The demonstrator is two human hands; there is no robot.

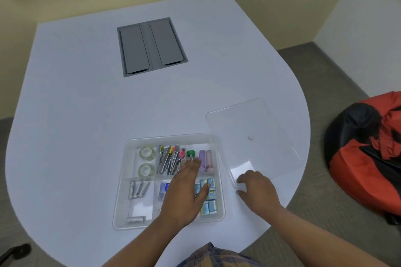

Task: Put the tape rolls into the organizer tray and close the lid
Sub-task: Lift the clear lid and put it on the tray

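Two clear tape rolls (146,161) lie in the organizer tray's (121,197) far-left compartment on the white counter (86,104). The left hand (184,195) hovers flat and spread over the tray. The right hand (257,188) touches the near edge of the clear lid (251,136), which lies beside the tray.

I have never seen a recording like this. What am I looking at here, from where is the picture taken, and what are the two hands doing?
There is no machine here. A person wears a camera on the head, so you look down at their own two hands over a white table. A clear organizer tray stands near the front edge; two tape rolls already lie in its far left compartment, beside clips, small packets and other small items. The left hand hovers flat above the tray, holding nothing. The right hand grips the near corner of the clear lid, which lies on the table to the tray's right.
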